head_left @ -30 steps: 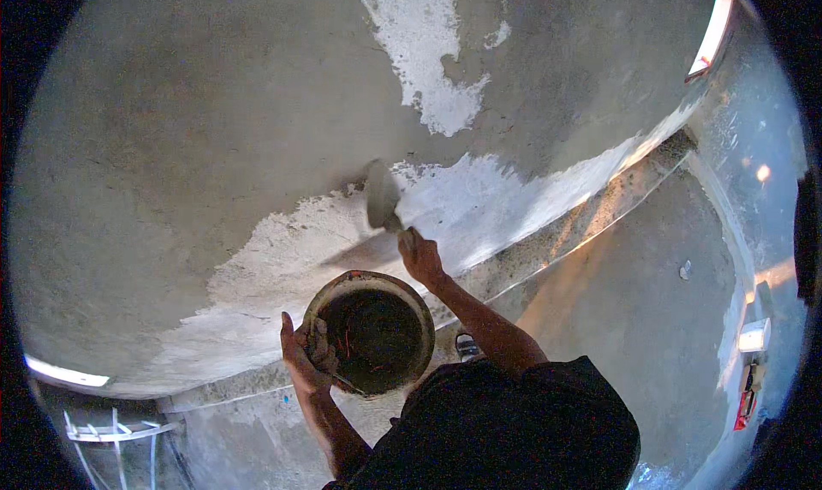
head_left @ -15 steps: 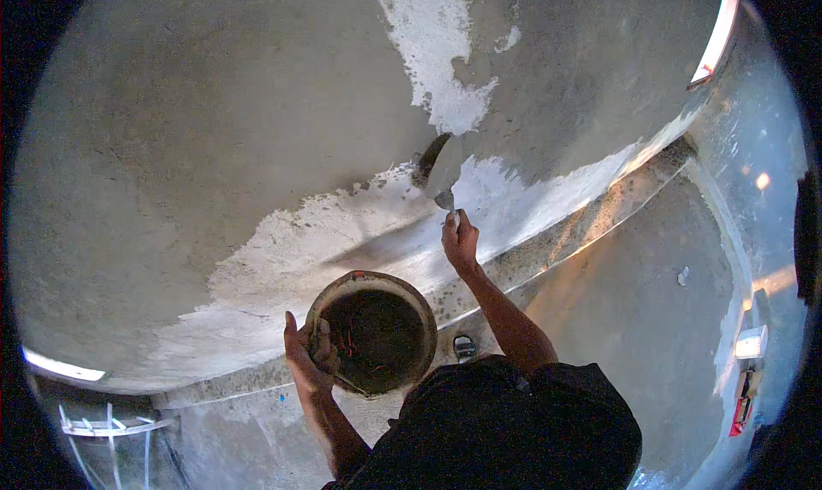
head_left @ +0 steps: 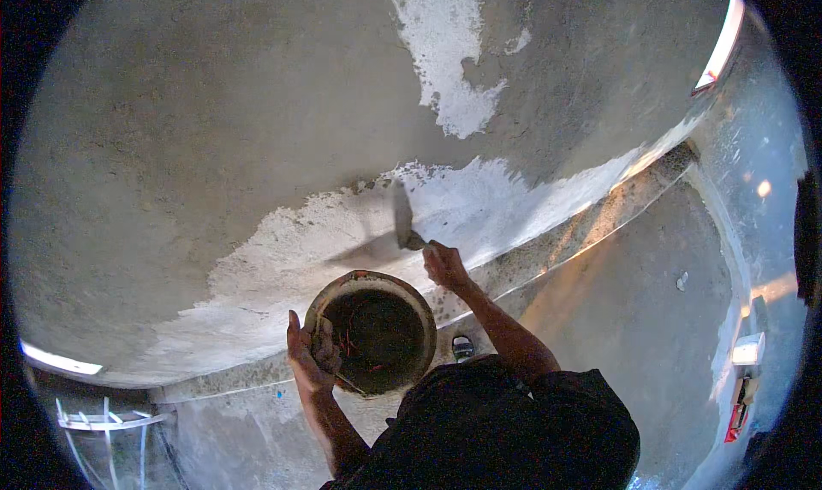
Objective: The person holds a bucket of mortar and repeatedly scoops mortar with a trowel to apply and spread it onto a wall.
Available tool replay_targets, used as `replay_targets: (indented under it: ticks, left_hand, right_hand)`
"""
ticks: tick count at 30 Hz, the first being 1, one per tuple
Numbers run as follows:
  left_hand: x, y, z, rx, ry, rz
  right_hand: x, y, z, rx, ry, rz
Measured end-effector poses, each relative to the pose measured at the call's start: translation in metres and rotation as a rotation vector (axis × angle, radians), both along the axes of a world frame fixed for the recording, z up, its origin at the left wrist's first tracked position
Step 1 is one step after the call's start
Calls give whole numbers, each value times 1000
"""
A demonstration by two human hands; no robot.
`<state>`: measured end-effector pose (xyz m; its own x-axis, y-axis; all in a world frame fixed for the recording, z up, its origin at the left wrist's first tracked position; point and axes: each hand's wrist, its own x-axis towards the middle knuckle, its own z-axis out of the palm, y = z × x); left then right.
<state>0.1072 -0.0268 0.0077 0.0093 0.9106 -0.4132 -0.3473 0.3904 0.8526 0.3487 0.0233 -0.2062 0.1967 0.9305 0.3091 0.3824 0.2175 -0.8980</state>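
Note:
My left hand [head_left: 312, 357] grips the left rim of a round mortar pan [head_left: 431, 319], fingers over the edge. Dark grey wet mortar [head_left: 372, 331] lies inside it. Closed round the handle of a pointing trowel [head_left: 402, 218], my right hand [head_left: 446, 265] is above and right of the pan. The trowel's blade, slightly blurred, points up in front of the wall and casts a shadow on it. Grey plaster [head_left: 214, 104] covers much of the wall [head_left: 342, 224], whose lower band is pale and bare. Another bare white patch [head_left: 445, 53] runs down from the top.
A ledge [head_left: 505, 280] splashed with mortar follows the foot of the wall. My sandalled foot [head_left: 462, 347] shows below the pan. At the lower left stands a pale frame of bars [head_left: 107, 421]. A red object [head_left: 736, 421] lies near the right wall.
My right hand has drawn the trowel off the wall, down and left toward the pan. Grey plaster now covers the spot below the white patch where the blade was. The pan is nearly still.

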Motion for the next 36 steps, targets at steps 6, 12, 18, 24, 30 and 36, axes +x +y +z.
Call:
replay_targets:
  ticks: [6, 12, 18, 24, 30, 36]
  left_hand:
    - [-23, 8, -19, -64, -5, -90]
    - [-9, 7, -16, -46, 81, -14]
    - [-10, 5, -15, -38, -43, -154]
    - [0, 4, -17, -13, -47, -162]
    - [24, -5, -2, -54, 40, 56]
    - [1, -3, -19, -52, -4, -121]
  right_hand:
    - [36, -17, 8, 23, 1183, 209]
    - [64, -6, 39, 107, 610, -225]
    - [64, 21, 66, 197, -75, -579]
    - [49, 14, 17, 152, -175, -383]
    - [56, -20, 11, 67, -95, -462]
    - [74, 22, 3, 96, 150, -541]
